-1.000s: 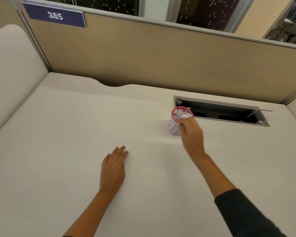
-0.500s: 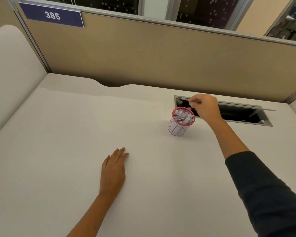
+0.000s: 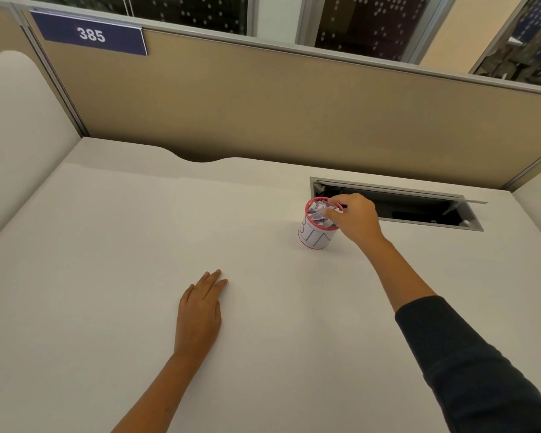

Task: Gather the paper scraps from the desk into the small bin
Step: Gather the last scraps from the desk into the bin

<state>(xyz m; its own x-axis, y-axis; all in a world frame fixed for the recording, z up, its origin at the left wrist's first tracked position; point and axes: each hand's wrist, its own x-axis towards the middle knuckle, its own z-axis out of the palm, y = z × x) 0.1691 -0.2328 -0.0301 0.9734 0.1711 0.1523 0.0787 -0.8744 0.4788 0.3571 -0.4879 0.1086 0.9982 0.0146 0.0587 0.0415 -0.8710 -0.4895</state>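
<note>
A small white bin (image 3: 313, 239) with a red rim stands on the white desk (image 3: 107, 245), just left of the cable slot. It is filled to the top with crumpled paper scraps (image 3: 316, 213). My right hand (image 3: 356, 220) hovers over the bin's right rim, fingers curled, with thumb and fingertips pinching a scrap among the pile. My left hand (image 3: 199, 314) lies flat on the desk, palm down, well in front and to the left of the bin. No loose scraps show on the desk surface.
An open cable slot (image 3: 419, 212) with a raised metal flap is sunk in the desk behind the bin. A tan partition (image 3: 294, 114) bearing a blue "385" sign (image 3: 89, 34) closes off the back, and a white panel (image 3: 10, 135) the left.
My right hand went from the bin to the slot's left end, then came back down onto the bin's top. The left hand and the bin stayed put.
</note>
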